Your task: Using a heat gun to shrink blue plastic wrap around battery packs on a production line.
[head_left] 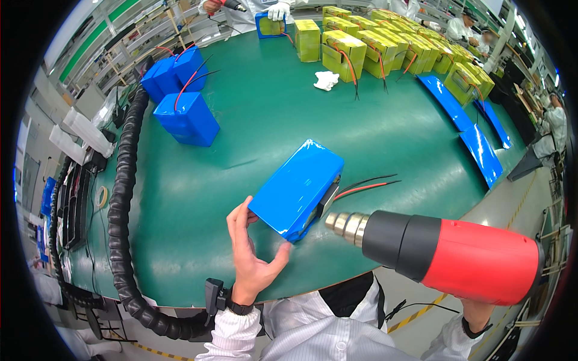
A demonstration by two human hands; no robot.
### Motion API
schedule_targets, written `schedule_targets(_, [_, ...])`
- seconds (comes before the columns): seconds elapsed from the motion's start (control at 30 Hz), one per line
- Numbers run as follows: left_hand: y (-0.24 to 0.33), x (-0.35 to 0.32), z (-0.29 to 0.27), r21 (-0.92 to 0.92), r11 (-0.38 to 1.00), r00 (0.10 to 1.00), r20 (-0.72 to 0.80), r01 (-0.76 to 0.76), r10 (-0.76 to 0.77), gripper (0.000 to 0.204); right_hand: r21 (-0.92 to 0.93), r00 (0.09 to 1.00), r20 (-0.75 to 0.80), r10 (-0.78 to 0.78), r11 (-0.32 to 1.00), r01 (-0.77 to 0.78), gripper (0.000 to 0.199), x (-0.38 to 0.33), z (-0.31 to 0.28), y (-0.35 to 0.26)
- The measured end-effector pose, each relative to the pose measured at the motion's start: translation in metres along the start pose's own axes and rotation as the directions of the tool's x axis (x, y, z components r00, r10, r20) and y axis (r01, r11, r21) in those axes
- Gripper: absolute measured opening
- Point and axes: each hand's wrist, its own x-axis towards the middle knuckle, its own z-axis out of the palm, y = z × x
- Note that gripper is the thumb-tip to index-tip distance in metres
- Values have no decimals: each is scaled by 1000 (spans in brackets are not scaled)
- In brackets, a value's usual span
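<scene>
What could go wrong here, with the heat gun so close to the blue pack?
1. The heat gun nozzle points at the open end of the blue-wrapped pack; staying there might scorch the film.
2. The left hand grips the near corner, fairly close to the hot air.
3. The red and black wires lie near the nozzle.

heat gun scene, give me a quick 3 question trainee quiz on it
1. True or false: the heat gun nozzle points at the open end of the blue pack.
2. Which hand steadies the pack? A left hand B right hand
3. What colours are the two wires leaving the pack?

Key: 1 true; 2 A; 3 red and black.
</scene>
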Motion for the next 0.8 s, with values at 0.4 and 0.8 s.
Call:
schedule_targets(0.4, [-8,2,5,-228,953,972,-74,199,-221,71,-59,1000,6,27,998,-27,35,-13,-6,-10])
schedule_targets(0.8, [-14,2,2,-377,886,941,-92,269,-325,52,-50,999,36,31,998,-29,37,-26,-11,-1])
